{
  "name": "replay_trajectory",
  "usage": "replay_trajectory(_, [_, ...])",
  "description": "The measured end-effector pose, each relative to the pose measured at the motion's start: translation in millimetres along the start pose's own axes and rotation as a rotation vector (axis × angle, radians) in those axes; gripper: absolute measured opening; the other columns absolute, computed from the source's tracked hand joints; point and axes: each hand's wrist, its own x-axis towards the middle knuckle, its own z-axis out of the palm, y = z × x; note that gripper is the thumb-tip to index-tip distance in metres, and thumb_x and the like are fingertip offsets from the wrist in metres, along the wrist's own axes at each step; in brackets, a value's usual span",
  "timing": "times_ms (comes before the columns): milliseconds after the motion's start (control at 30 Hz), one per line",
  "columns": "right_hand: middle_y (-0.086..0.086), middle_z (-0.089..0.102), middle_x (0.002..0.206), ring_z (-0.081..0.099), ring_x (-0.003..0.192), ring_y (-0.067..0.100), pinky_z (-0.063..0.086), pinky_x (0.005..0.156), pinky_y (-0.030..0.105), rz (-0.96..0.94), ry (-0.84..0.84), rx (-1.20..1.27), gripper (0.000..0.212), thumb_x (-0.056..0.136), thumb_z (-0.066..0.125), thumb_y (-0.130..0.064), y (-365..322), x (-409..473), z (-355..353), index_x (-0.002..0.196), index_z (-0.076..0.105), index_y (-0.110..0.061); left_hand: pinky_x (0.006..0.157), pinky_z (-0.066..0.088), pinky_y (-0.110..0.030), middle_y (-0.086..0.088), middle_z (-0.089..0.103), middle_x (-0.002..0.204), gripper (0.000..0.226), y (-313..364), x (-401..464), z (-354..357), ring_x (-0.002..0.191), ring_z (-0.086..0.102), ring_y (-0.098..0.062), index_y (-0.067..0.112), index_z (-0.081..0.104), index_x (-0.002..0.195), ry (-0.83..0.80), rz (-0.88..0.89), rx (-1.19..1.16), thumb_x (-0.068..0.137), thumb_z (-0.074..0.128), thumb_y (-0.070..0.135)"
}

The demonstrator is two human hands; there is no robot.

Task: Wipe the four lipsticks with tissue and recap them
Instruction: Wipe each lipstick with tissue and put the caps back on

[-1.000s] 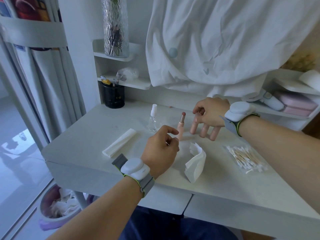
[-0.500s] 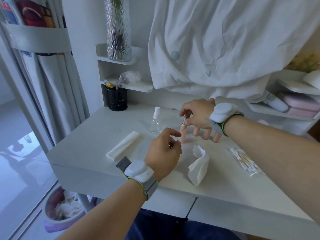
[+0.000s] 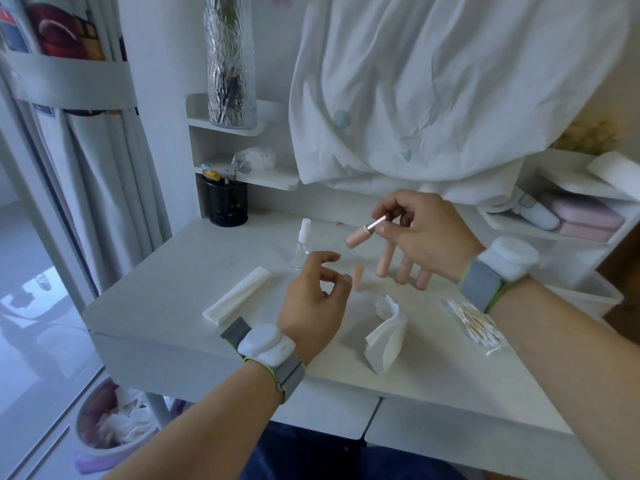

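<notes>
My right hand (image 3: 420, 233) pinches an uncapped pink lipstick (image 3: 362, 235) by its metal upper part and holds it tilted above the white table (image 3: 173, 303), base pointing down-left. Its tip is hidden by my fingers. A pink cap (image 3: 358, 278) stands on the table just below it. Three more pink lipsticks (image 3: 403, 270) stand capped in a row under my right hand. My left hand (image 3: 313, 301) hovers over the table left of the cap, fingers loosely curled, nothing visible in it. A crumpled white tissue (image 3: 388, 332) lies in front of the cap.
A folded stack of tissues (image 3: 239, 294) lies at the left, a small clear spray bottle (image 3: 302, 245) stands behind it. A bag of cotton swabs (image 3: 474, 323) lies at the right. A black pen holder (image 3: 227, 204) stands at the back left. A waste bin (image 3: 110, 420) sits under the table.
My right hand came from the capped lipsticks to the uncapped one, took it near the top and lifted it off the table, tilting it. My left hand stayed roughly in place.
</notes>
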Motion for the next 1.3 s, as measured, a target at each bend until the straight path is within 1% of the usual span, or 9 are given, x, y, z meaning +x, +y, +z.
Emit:
replay_trajectory(100, [0.001, 0.076, 0.081, 0.067, 0.056, 0.025, 0.051, 0.049, 0.034, -0.03, -0.004, 0.043, 0.007, 0.092, 0.075, -0.024, 23.0, -9.1, 13.1, 0.094, 0.075, -0.03, 0.062, 0.059, -0.032, 0.016, 0.066, 0.11, 0.032, 2.2, -1.8, -0.7, 0.06, 0.064, -0.016, 0.044, 0.052, 0.132, -0.03, 0.02, -0.031, 0.101, 0.061, 0.048])
replay_trajectory(200, [-0.016, 0.072, 0.079, 0.062, 0.07, 0.013, 0.053, 0.086, 0.042, -0.005, -0.04, 0.077, 0.021, 0.074, 0.075, -0.047, 39.6, -20.2, 27.5, 0.092, 0.078, -0.037, 0.056, 0.054, -0.029, 0.009, 0.071, 0.1, 0.019, 2.5, -2.1, 1.8, 0.052, 0.06, -0.013, 0.04, 0.065, 0.115, -0.058, 0.045, -0.018, 0.102, 0.061, 0.053])
replay_trajectory(267, [-0.015, 0.071, 0.078, 0.063, 0.077, 0.014, 0.052, 0.094, 0.045, 0.008, -0.046, 0.156, 0.013, 0.079, 0.08, -0.038, 48.0, -22.7, 33.8, 0.091, 0.079, -0.034, 0.057, 0.052, -0.029, 0.008, 0.073, 0.089, 0.015, -0.2, -0.2, 3.2, 0.052, 0.057, -0.008, 0.038, 0.069, 0.103, -0.059, 0.049, 0.009, 0.103, 0.06, 0.05])
replay_trajectory(367, [-0.009, 0.072, 0.085, 0.064, 0.079, 0.011, 0.054, 0.089, 0.035, 0.023, -0.068, 0.26, 0.016, 0.092, 0.079, -0.012, 52.0, -27.0, 35.0, 0.099, 0.079, -0.026, 0.063, 0.048, -0.028, 0.013, 0.073, 0.083, 0.015, -5.1, 3.0, 3.8, 0.057, 0.056, -0.002, 0.038, 0.068, 0.097, -0.049, 0.044, 0.046, 0.104, 0.06, 0.049])
replay_trajectory(533, [-0.001, 0.077, 0.097, 0.066, 0.086, 0.015, 0.055, 0.089, 0.034, 0.069, -0.016, 0.43, 0.028, 0.091, 0.083, -0.017, 57.9, -33.7, 29.1, 0.116, 0.075, -0.026, 0.061, 0.047, -0.03, 0.012, 0.073, 0.084, 0.017, -7.6, 4.0, 4.1, 0.058, 0.055, -0.006, 0.038, 0.066, 0.095, -0.046, 0.044, 0.028, 0.104, 0.058, 0.05])
replay_trajectory(733, [-0.01, 0.075, 0.077, 0.062, 0.059, -0.005, 0.044, 0.063, 0.01, 0.12, -0.041, 0.576, 0.009, 0.095, 0.078, -0.017, 64.2, -42.6, 41.5, 0.103, 0.08, -0.015, 0.057, 0.049, -0.028, 0.011, 0.074, 0.087, 0.013, -2.1, -0.5, 2.3, 0.055, 0.055, -0.008, 0.04, 0.065, 0.097, -0.099, 0.064, -0.01, 0.102, 0.061, 0.052])
replay_trajectory(967, [0.015, 0.082, 0.099, 0.075, 0.111, 0.024, 0.048, 0.115, 0.042, 0.086, 0.011, 0.757, 0.033, 0.085, 0.08, -0.038, 62.6, -53.0, 68.7, 0.093, 0.082, -0.006, 0.058, 0.052, -0.036, 0.009, 0.076, 0.085, 0.013, -3.0, 0.6, 3.2, 0.056, 0.055, -0.015, 0.04, 0.064, 0.093, -0.134, 0.062, 0.004, 0.097, 0.07, 0.051])
replay_trajectory(1200, [0.008, 0.083, 0.103, 0.073, 0.117, 0.029, 0.048, 0.117, 0.052, 0.141, 0.074, 0.838, 0.034, 0.076, 0.083, -0.046, 69.7, -56.9, 72.0, 0.094, 0.087, -0.017, 0.062, 0.052, -0.036, 0.012, 0.071, 0.102, 0.017, -3.9, -0.1, 0.9, 0.057, 0.052, -0.016, 0.033, 0.069, 0.093, -0.115, 0.059, 0.03, 0.09, 0.08, 0.045])
replay_trajectory(1300, [0.012, 0.08, 0.12, 0.052, 0.145, 0.039, 0.042, 0.122, 0.056, 0.137, 0.085, 0.873, 0.05, 0.07, 0.09, -0.057, 72.2, -55.8, 75.5, 0.095, 0.086, -0.015, 0.06, 0.047, -0.03, 0.012, 0.075, 0.09, 0.025, 0.7, -2.6, 1.1, 0.055, 0.05, -0.013, 0.031, 0.072, 0.088, -0.14, 0.04, 0.069, 0.093, 0.074, 0.055])
